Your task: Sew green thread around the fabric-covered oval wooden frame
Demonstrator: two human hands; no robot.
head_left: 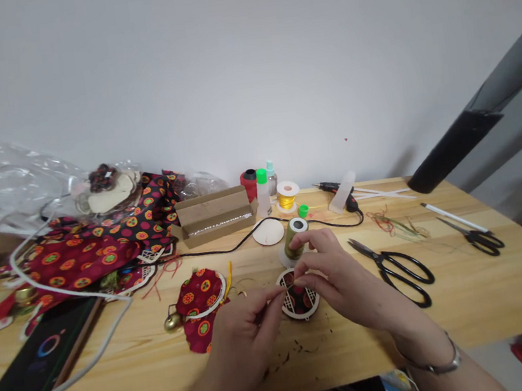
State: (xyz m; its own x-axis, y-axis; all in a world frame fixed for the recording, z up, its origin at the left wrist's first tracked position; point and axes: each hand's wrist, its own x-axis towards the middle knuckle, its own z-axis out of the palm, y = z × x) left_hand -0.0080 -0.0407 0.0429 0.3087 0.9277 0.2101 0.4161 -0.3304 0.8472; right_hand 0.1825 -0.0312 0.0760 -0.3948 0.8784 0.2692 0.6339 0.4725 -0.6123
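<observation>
My left hand (pixel 247 325) pinches a thin olive-green thread (pixel 289 286) between thumb and forefinger. Close by, my right hand (pixel 331 269) is also closed in a pinch at the thread's other side, its upper fingers curled. Beneath the fingertips lies a round white lattice frame (pixel 301 313) backed with dark patterned fabric, partly covered by my hands. Just behind my right hand stands a spool of olive thread (pixel 295 237). Left of my left hand are a red patterned fabric piece with a white ring (pixel 201 293) and a brass bell (pixel 172 322).
Large black-handled scissors (pixel 393 268) lie to the right, with smaller scissors (pixel 475 238) beyond. A cardboard box (pixel 216 217), yellow thread spool (pixel 286 197), glue bottle (pixel 263 195) and glue gun (pixel 337 193) stand behind. Fabric (pixel 85 250) and a phone (pixel 45 352) occupy the left.
</observation>
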